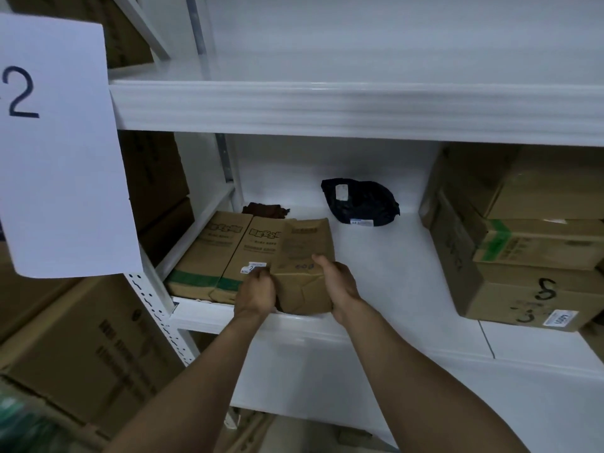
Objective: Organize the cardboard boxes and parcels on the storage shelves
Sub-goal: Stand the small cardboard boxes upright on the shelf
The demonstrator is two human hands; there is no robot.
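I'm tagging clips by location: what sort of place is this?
Likely a parcel stockroom or warehouse: white metal shelving, stacked cardboard boxes, a black bagged parcel and a numbered paper sign.

bare shelf (385,269) mid-span, black parcel (359,202) behind, stacked boxes (523,237) right

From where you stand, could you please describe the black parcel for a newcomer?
On the middle white shelf, look between the flat boxes at left and the stacked cartons at right. The black parcel lies at the back. It alone is black plastic with a white label.
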